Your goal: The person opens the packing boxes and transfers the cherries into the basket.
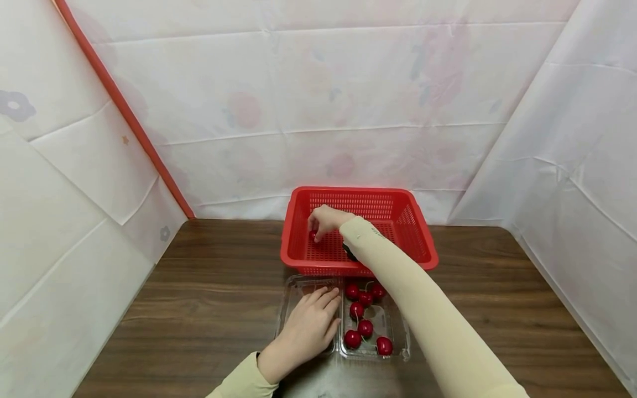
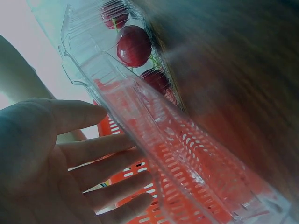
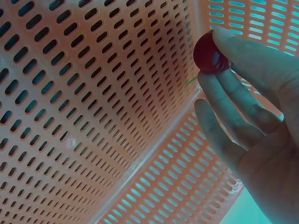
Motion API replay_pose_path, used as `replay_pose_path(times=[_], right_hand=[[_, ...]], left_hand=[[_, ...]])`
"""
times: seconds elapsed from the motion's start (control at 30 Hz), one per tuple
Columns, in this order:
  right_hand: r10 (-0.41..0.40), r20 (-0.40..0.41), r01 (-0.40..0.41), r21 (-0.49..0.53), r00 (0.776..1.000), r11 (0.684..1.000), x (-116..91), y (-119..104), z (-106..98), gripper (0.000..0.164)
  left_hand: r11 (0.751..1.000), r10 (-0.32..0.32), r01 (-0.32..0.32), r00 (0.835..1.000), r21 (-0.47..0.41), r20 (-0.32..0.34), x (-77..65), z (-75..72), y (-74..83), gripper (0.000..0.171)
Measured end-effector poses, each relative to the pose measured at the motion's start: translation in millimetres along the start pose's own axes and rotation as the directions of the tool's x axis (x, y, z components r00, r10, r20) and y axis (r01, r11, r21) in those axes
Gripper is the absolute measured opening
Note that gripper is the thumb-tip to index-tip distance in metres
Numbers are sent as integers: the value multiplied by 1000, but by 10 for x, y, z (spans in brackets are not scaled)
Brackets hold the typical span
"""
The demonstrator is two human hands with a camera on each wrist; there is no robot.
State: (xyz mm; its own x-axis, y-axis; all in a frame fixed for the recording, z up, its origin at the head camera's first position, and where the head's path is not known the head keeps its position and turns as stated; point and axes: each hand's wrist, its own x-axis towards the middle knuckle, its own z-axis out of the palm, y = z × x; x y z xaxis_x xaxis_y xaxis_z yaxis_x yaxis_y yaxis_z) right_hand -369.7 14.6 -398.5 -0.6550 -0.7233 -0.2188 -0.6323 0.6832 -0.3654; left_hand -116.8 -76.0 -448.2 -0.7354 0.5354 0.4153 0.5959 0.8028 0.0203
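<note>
the left hand (image 2: 42, 158) fills the lower left, fingers extended and slightly spread, thumb apart above them; the fingertips meet the edge of a clear plastic container (image 2: 88, 44) – whether they press on it is hard to tell; dark red cherries (image 2: 134, 45) with green stems show at its upper end; a red slotted basket (image 2: 148, 215) stands behind, partly seen through the plastic – brown wood-grain tabletop (image 2: 233, 84) spans the right

Right arm (image 1: 423, 293) stretched forward, right hand (image 1: 325, 220) pinching; left hand (image 1: 309, 326) back uppermost, fingers (image 2: 107, 166) extended.
</note>
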Motion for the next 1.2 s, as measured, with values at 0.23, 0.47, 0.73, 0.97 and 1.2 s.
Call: replay_pose_path(times=[0.23,0.47,0.73,0.97,1.2], right_hand=[[-7,2,7,-42,1000,999,39,-16,10,27],[11,12,-10,-37,1000,999,51,16,41,29],[14,26,-12,-72,1000,997,66,33,74,30],[10,26,-8,-83,1000,996,65,7,91,30],[7,21,-6,-81,1000,997,43,-7,84,31]], left_hand=[[1000,-2,2,1000,0,-1,-4,11,0,39],[1000,-4,4,1000,-15,10,-1,2,11,38],[1000,1,-1,1000,-13,2,-4,10,4,38],[1000,-1,1,1000,-13,4,-2,3,8,38],[1000,2,-1,1000,-12,5,2,-2,8,38]])
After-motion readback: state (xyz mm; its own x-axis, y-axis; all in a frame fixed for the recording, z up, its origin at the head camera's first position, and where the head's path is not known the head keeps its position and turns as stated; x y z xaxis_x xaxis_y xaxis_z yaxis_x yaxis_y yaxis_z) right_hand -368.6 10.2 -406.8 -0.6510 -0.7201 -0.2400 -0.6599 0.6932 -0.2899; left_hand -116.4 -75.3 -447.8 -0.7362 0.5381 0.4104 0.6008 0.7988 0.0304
